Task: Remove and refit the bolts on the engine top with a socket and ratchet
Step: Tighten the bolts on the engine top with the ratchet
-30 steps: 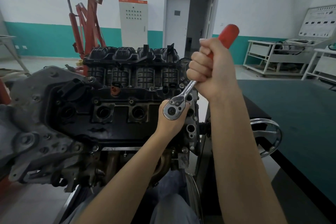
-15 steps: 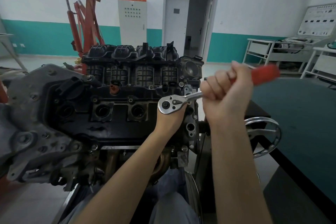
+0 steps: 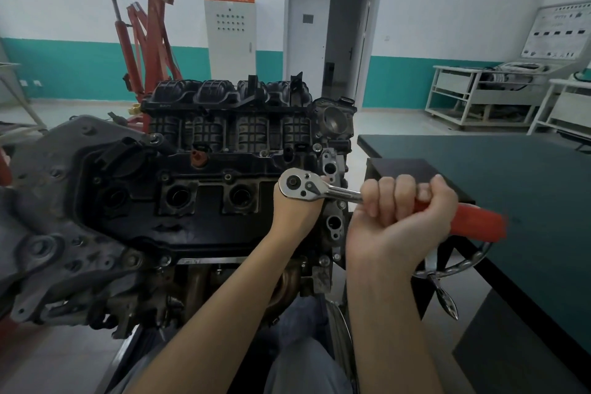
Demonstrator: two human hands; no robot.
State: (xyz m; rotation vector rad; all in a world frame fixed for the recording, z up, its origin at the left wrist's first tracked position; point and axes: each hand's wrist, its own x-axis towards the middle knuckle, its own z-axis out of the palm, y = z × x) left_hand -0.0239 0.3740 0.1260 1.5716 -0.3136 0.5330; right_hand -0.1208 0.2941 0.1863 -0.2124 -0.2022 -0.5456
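Workshop engine (image 3: 204,201) sits beside a green desk (image 3: 511,176). Right hand (image 3: 399,221) clamps the ratchet (image 3: 319,190) handle; left hand (image 3: 295,211) cups under its head, grip unclear. Best keep the head square while swinging.

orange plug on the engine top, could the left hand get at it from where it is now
Probably yes: the orange plug sits uncovered up and left of the left hand, nothing between them, but that hand would have to leave the ratchet head.

White walls (image 3: 447,9) with a teal band (image 3: 80,70), an open grey door (image 3: 307,41), red engine hoist (image 3: 144,41), white benches (image 3: 463,93).
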